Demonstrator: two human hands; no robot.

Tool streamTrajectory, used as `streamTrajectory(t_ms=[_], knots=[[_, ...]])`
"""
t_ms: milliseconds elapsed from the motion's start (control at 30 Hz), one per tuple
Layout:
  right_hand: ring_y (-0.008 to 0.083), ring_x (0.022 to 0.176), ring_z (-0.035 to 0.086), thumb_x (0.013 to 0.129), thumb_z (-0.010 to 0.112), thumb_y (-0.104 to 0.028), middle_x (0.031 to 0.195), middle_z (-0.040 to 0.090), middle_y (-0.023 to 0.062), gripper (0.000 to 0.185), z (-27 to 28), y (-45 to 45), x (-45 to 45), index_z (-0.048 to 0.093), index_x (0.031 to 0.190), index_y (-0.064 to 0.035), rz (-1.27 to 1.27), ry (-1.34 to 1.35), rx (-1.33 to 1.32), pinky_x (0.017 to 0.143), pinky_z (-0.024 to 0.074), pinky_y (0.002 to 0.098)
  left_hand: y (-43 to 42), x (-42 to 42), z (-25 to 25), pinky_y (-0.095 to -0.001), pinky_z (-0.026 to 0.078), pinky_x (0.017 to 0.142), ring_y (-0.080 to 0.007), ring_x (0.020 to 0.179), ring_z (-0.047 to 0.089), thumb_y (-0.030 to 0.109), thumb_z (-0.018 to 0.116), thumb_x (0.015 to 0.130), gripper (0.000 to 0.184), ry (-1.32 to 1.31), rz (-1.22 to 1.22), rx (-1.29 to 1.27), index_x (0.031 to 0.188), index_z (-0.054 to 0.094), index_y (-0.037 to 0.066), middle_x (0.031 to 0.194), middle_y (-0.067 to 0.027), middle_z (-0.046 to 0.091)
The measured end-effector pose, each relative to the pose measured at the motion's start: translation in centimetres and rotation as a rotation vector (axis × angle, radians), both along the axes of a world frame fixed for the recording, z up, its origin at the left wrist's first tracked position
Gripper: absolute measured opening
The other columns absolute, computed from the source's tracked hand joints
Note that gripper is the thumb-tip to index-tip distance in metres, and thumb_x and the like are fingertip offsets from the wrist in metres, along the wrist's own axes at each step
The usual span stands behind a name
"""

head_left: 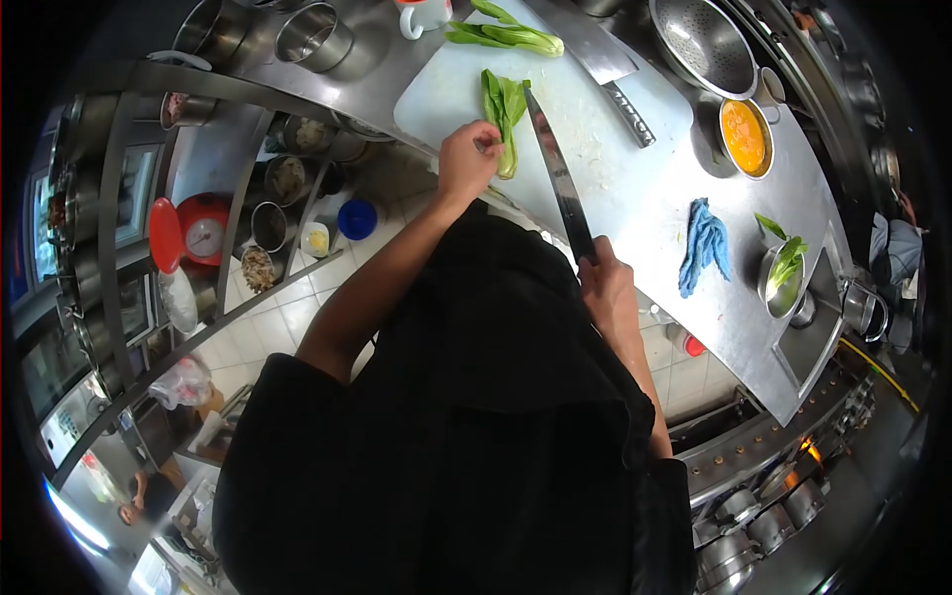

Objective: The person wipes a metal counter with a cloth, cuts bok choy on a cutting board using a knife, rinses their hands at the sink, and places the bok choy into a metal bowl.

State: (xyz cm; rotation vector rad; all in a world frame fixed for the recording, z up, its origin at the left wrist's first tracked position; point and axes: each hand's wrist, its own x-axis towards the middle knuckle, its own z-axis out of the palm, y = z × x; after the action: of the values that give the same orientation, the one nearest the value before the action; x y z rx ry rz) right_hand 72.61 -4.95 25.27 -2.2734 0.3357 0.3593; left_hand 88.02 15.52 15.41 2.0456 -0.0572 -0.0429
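My right hand [608, 288] is wrapped round the handle of a long knife [558, 169], its blade pointing up and left over the white cutting board [615, 149]. The knife tip is beside the leaves of a green bok choy piece [506, 114]. At the pale stem end of that piece, my left hand [470, 161] has its fingers curled against it; whether they grip the stem is hard to tell. Another bok choy piece [511, 38] lies at the top of the board. A cleaver [595, 59] with a patterned handle rests to its right.
A colander [702, 45], a bowl of orange liquid [745, 137], a blue cloth [704, 248] and a bowl with greens [783, 281] are at the right. Metal pots [312, 38] stand at the upper left. Burners with a flame [812, 451] are at lower right. A person [151, 493] is at lower left.
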Motion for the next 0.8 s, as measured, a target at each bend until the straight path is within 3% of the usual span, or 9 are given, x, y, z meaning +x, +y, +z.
streamTrajectory(t_ms=[100, 167, 300, 367, 467, 533, 600, 700, 800], knots=[[0.0480, 0.070, 0.058, 0.086, 0.055, -0.007, 0.066, 0.059, 0.0262, 0.013, -0.1, -0.4, -0.4, 0.046, 0.096, -0.0034, 0.013, 0.025, -0.073, 0.060, 0.0434, 0.0536, -0.1, 0.0, 0.0, -0.0291, 0.049, 0.065, -0.0163, 0.070, 0.062, 0.004, 0.070, 0.076, 0.019, -0.027, -0.006, 0.081, 0.093, 0.062, 0.001, 0.081, -0.0086, 0.065], [0.0470, 0.071, 0.058, 0.086, 0.056, -0.007, 0.070, 0.060, 0.0256, 0.015, -1.0, -1.1, -1.2, 0.047, 0.099, -0.0045, 0.008, 0.020, -0.082, 0.061, 0.0442, 0.0534, -0.5, 0.0, 1.1, -0.0389, 0.048, 0.068, -0.0314, 0.071, 0.061, 0.006, 0.073, 0.070, 0.031, -0.027, -0.017, 0.159, 0.095, 0.055, 0.002, 0.078, -0.0143, 0.062], [0.0385, 0.068, 0.061, 0.082, 0.064, -0.005, 0.070, 0.059, 0.0199, 0.026, -2.2, -1.6, 0.0, 0.053, 0.105, -0.0046, -0.023, -0.174, -0.282, 0.059, 0.0470, 0.0445, -1.4, 0.2, 2.0, -0.0360, 0.049, 0.066, -0.0267, 0.073, 0.062, 0.004, 0.071, 0.073, 0.031, 0.122, -0.001, 0.199, 0.096, 0.052, 0.001, 0.079, -0.0133, 0.062], [0.0392, 0.071, 0.061, 0.078, 0.070, -0.009, 0.085, 0.059, 0.0181, 0.037, -3.4, -2.8, 1.8, 0.054, 0.111, -0.0087, -0.034, -0.205, -0.365, 0.062, 0.0486, 0.0465, -1.2, 0.4, 0.1, -0.0309, 0.050, 0.063, -0.0188, 0.075, 0.063, 0.003, 0.070, 0.075, 0.026, 0.193, 0.048, -0.365, 0.095, 0.055, 0.000, 0.082, -0.0090, 0.063], [0.0376, 0.077, 0.062, 0.075, 0.073, -0.012, 0.094, 0.057, 0.0161, 0.043, -4.7, -4.4, 4.0, 0.056, 0.114, -0.0095, -0.039, -0.217, -0.453, 0.066, 0.0490, 0.0450, -0.9, -0.1, 1.8, -0.0266, 0.049, 0.063, -0.0130, 0.075, 0.062, 0.001, 0.070, 0.076, 0.024, 0.403, 0.099, -0.641, 0.097, 0.058, 0.000, 0.086, -0.0051, 0.063], [0.0330, 0.092, 0.058, 0.073, 0.075, -0.013, 0.103, 0.054, 0.0137, 0.042, -4.7, -5.0, 4.9, 0.059, 0.112, -0.0104, 0.026, -0.457, -0.556, 0.074, 0.0473, 0.0428, -1.3, -0.6, 3.4, -0.0264, 0.049, 0.063, -0.0129, 0.074, 0.061, -0.001, 0.069, 0.077, 0.025, 0.388, 0.120, -0.745, 0.100, 0.060, 0.000, 0.088, -0.0045, 0.064], [0.0304, 0.087, 0.057, 0.068, 0.078, -0.008, 0.101, 0.057, 0.0126, 0.041, -2.9, -3.8, 5.5, 0.062, 0.106, -0.0066, -0.079, -0.599, -0.285, 0.073, 0.0469, 0.0404, -1.8, -0.4, 4.1, -0.0266, 0.049, 0.063, -0.0134, 0.076, 0.061, -0.002, 0.068, 0.080, 0.024, 0.430, -0.028, -0.774, 0.102, 0.059, -0.002, 0.089, -0.0054, 0.064], [0.0105, 0.069, 0.054, 0.076, 0.077, -0.013, 0.083, 0.062, 0.0032, 0.050, -0.5, -2.2, 6.0, 0.061, 0.122, -0.0051, -0.206, -0.462, 0.225, 0.063, 0.0453, 0.0257, -4.8, -0.8, 6.8, -0.0268, 0.049, 0.064, -0.0138, 0.079, 0.061, -0.003, 0.065, 0.082, 0.023, 0.454, -0.191, -0.834, 0.105, 0.060, -0.001, 0.093, -0.0063, 0.064], [0.0089, 0.066, 0.054, 0.081, 0.074, -0.013, 0.078, 0.062, 0.0045, 0.037, 2.9, -2.9, 4.8, 0.064, 0.115, -0.0024, -0.343, -0.464, 0.263, 0.063, 0.0454, 0.0239, -9.3, -1.9, 10.2, -0.0265, 0.048, 0.065, -0.0130, 0.084, 0.060, -0.003, 0.063, 0.084, 0.023, 0.454, -0.348, -0.869, 0.107, 0.060, 0.000, 0.099, -0.0065, 0.064]])
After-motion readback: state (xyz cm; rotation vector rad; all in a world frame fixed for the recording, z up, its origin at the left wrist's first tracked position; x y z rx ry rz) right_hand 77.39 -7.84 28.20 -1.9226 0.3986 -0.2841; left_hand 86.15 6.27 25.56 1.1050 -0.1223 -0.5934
